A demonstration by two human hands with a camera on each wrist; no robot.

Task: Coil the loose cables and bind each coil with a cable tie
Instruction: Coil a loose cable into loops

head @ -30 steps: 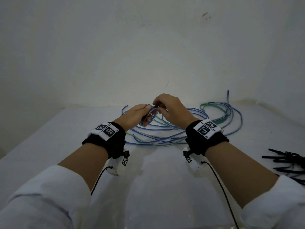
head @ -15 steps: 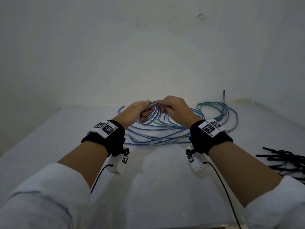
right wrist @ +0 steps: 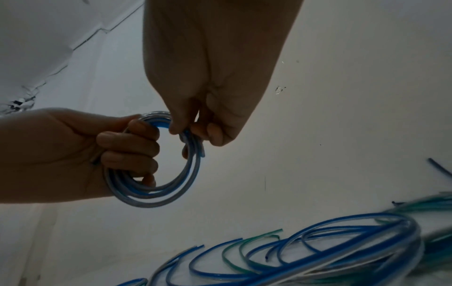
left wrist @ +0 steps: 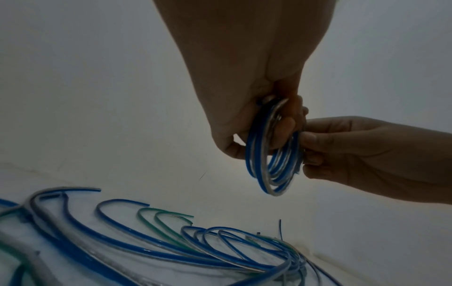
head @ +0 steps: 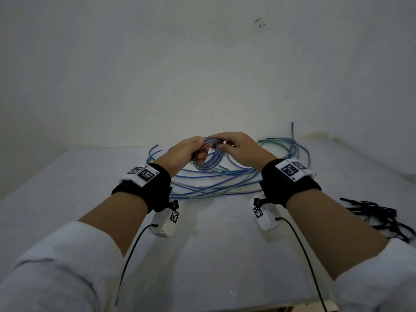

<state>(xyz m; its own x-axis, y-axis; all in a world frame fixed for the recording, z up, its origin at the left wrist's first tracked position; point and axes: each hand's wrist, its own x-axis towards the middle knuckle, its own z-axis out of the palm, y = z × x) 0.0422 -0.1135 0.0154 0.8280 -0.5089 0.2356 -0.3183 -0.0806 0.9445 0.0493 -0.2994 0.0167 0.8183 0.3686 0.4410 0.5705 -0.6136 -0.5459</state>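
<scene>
Aloft, coil (head: 208, 159) between both hands, above table (head: 213, 255)

I count one coil (head: 208, 157) of blue-and-clear cable, and both my hands are on it — two hands, the left hand (head: 183, 153) and the right hand (head: 239, 149). In the coil I can count about four turns; the exact number I cannot tell. On the counter (head: 213, 255) lies one heap of loose cables (head: 216, 185), blue ones and green ones; they cross each other too much to count, but the blue are clearly more than the green. At my right there is one bundle of black cable ties (head: 380, 216) — their number I cannot tell. On my wrists, two black bands.
</scene>
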